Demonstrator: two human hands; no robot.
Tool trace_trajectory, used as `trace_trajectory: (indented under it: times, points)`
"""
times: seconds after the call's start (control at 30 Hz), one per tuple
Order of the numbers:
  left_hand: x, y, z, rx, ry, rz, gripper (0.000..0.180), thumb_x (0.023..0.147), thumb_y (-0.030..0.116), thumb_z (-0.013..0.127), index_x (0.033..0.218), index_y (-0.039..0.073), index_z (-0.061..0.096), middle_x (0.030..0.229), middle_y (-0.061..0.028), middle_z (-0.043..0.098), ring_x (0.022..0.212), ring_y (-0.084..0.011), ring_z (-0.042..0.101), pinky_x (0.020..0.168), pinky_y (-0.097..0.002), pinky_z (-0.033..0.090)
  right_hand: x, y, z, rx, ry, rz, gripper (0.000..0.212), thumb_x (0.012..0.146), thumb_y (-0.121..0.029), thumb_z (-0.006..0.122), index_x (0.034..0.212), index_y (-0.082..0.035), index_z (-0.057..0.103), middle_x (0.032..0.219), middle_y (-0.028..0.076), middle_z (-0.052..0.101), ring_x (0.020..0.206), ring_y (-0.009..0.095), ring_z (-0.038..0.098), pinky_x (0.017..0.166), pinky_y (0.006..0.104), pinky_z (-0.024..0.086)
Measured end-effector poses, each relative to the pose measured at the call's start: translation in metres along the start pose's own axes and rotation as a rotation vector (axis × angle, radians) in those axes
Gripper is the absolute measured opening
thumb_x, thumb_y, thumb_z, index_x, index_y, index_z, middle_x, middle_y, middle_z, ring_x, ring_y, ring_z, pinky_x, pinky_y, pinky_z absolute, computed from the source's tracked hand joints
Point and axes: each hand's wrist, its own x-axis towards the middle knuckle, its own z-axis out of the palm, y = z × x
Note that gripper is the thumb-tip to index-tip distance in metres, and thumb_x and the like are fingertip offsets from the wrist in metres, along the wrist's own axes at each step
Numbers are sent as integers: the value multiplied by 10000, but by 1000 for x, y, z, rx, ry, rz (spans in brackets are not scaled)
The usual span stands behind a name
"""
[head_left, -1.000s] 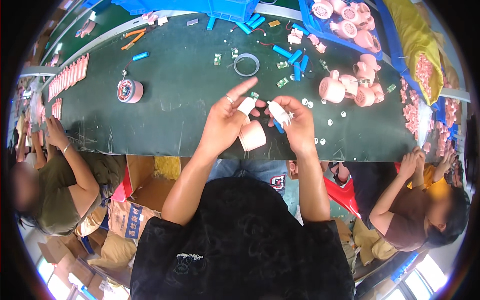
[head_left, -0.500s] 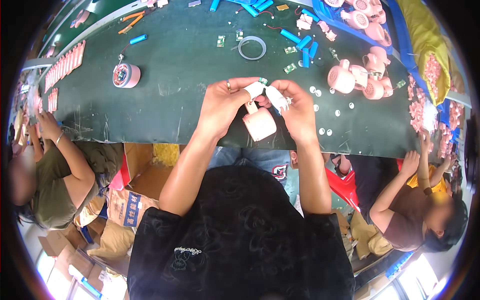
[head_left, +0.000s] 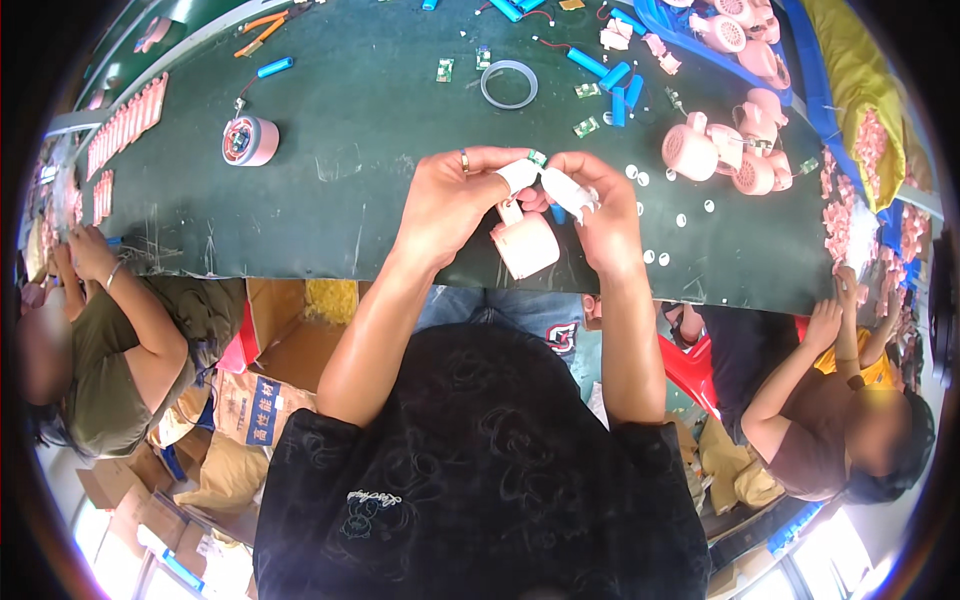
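Over the near part of the table, both my hands meet around a small green circuit board (head_left: 537,158). My left hand (head_left: 447,208) is closed, its thumb and forefinger pinching the board's left side. My right hand (head_left: 606,218) is also closed, with fingertips at the board's right side. White coverings wrap both thumbs. Just below the fingers hangs a pale pink fan housing (head_left: 527,247) with a short neck, tilted; the fingers hide what supports it. Part of a blue battery cell (head_left: 558,214) shows beside my right fingers.
A round pink fan part (head_left: 250,141) with a wired battery stands at left. Behind my hands lie a clear ring (head_left: 509,85), loose boards and blue cells (head_left: 616,76). Pink fan housings (head_left: 690,152) cluster at right, near a blue tray (head_left: 680,35). Other people sit at both sides.
The whole view has shifted slightly. My hands stay together at the board, and the right thumb has turned a little. More of the blue cell shows beside the right fingers.
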Motion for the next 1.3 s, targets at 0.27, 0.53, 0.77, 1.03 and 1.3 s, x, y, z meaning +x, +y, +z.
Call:
trace_trajectory:
  times: [0.27,0.53,0.77,1.03,1.3]
  points:
    - [-2,2,6,134,41,60,249,895,4,649,1124,-80,702,941,-122,747,817,-133,707,729,-266,580,-2,-8,4,126,-8,49,153,905,40,601,1051,45,648,920,115,718,841,169,715,785,272,552]
    - [0,-11,-4,186,49,93,241,892,22,668,1117,-39,728,953,-95,754,802,-87,685,699,-246,567,0,-5,4,97,-19,135,142,925,-28,660,1034,61,643,921,127,701,857,200,723,792,323,601]
    - [-1,-16,-4,343,84,99,262,866,14,652,1109,3,749,932,-65,759,773,-65,667,681,-235,553,2,-13,3,44,-49,164,152,950,-53,642,1049,62,628,938,146,700,826,208,722,756,314,605]
    - [2,-12,-10,257,85,37,270,866,22,647,1115,-34,736,960,-90,760,833,-100,686,765,-255,560,5,-13,10,-18,-20,165,151,924,44,609,1070,68,641,963,132,714,877,197,725,816,311,606]
    - [4,-16,-13,68,75,26,272,883,13,634,1133,-51,722,946,-100,755,853,-121,696,788,-275,566,4,-8,10,-11,-15,127,194,907,67,606,1095,58,650,980,127,720,906,181,718,841,307,590]
